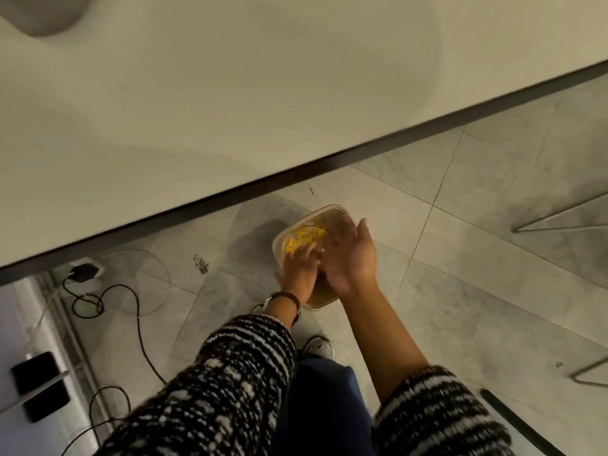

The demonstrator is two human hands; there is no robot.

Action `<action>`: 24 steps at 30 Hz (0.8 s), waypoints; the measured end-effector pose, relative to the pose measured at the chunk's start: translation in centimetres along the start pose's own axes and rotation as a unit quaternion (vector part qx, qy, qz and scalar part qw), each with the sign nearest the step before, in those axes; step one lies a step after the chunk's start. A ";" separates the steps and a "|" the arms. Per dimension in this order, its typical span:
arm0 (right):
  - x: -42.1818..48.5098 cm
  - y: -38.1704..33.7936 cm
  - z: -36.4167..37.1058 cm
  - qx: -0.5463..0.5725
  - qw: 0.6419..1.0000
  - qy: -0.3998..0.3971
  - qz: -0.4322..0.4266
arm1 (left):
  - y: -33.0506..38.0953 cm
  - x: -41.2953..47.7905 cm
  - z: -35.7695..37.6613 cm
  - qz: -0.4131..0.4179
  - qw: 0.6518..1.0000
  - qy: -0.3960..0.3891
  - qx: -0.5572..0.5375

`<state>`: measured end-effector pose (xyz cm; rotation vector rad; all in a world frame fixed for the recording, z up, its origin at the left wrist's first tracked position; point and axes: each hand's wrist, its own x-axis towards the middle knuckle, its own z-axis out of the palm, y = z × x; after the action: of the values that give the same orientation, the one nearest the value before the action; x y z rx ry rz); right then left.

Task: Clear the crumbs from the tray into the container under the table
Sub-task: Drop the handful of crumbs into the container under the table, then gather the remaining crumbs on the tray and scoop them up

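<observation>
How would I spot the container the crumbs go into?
Start at the dark edge of the pale table and look down to the grey tiled floor. The clear, rounded-square plastic container sits there beneath both hands, left hand and right hand. Nothing else holds yellow crumbs.

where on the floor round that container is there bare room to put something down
Bare tile lies right of the container, out toward the metal legs, and beyond it toward the table edge. Left is busier: a dark smudge, then the cables and charger. Both hands and a shoe crowd the near side.
</observation>
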<state>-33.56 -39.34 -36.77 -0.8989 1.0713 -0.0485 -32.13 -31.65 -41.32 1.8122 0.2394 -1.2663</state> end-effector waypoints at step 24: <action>-34.5 -20.2 4.5 -0.545 0.801 -0.136 -0.207 | 18.2 -41.2 -13.8 0.114 0.987 -0.068 -0.092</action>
<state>-40.24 -34.64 2.68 -2.1095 0.5368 0.3682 -31.18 -19.26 4.17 1.5412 0.0674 -1.1601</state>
